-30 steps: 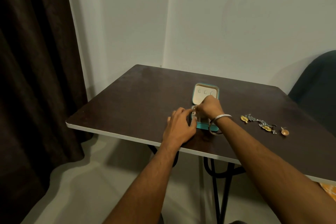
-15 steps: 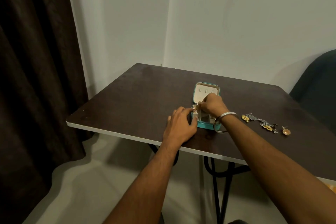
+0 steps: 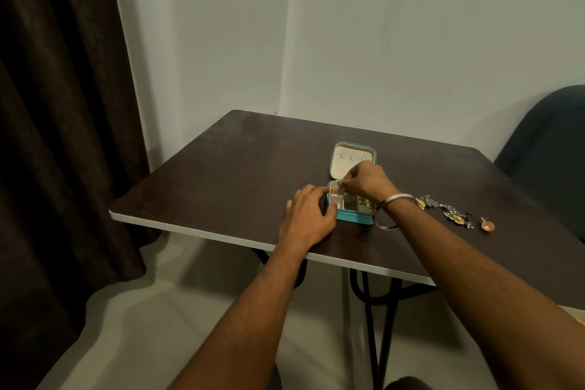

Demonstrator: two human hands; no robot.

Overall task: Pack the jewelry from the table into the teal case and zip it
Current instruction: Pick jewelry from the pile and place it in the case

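No writing shows. The case (image 3: 353,219) sits open near the counter's (image 3: 221,187) front edge; left hand (image 3: 308,220) grips its side, right hand (image 3: 367,182), now lifted, pinches something unclear. Jewelry (image 3: 449,214) lies right.

Saw my left hand (image 3: 306,219) gripping open teal case (image 3: 354,219) on table (image 3: 221,180); right hand (image 3: 367,182) pinched small piece over compartments; loose jewelry (image 3: 449,214) lay right of case.
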